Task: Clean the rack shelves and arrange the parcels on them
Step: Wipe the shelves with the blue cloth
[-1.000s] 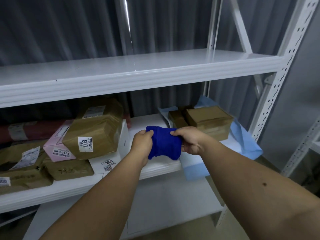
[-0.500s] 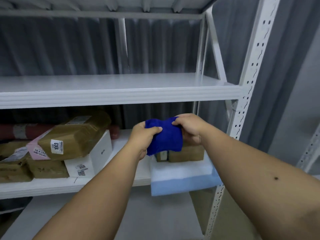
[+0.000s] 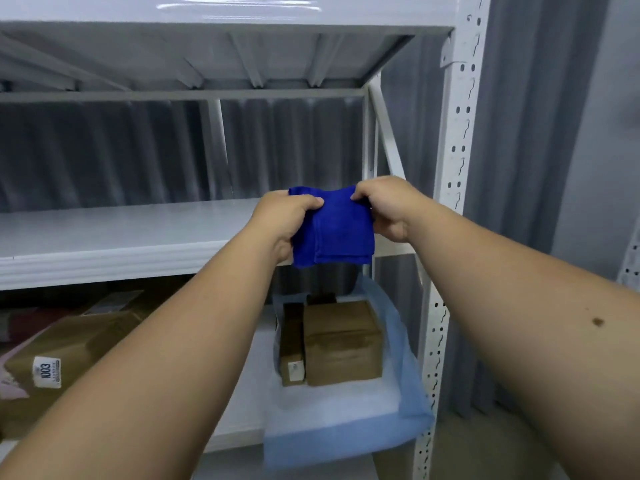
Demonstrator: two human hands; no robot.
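A folded blue cloth (image 3: 334, 230) hangs between my two hands in front of the right end of the bare white middle shelf (image 3: 114, 233). My left hand (image 3: 284, 220) pinches its top left corner and my right hand (image 3: 388, 206) grips its top right corner. On the shelf below, two brown parcels (image 3: 341, 344) stand side by side on a light blue sheet (image 3: 346, 431). More brown and pink parcels (image 3: 65, 355), one labelled 1003, lie at the lower left, partly hidden by my left forearm.
A white perforated upright post (image 3: 457, 168) runs down the rack's right front corner. The upper shelf's underside (image 3: 221, 60) spans the top. Grey curtain (image 3: 138, 154) hangs behind the rack. A second rack's post (image 3: 632, 258) shows at the far right edge.
My view has tilted upward and both hands have lifted the blue cloth from the lower parcel shelf to the level of the middle shelf.
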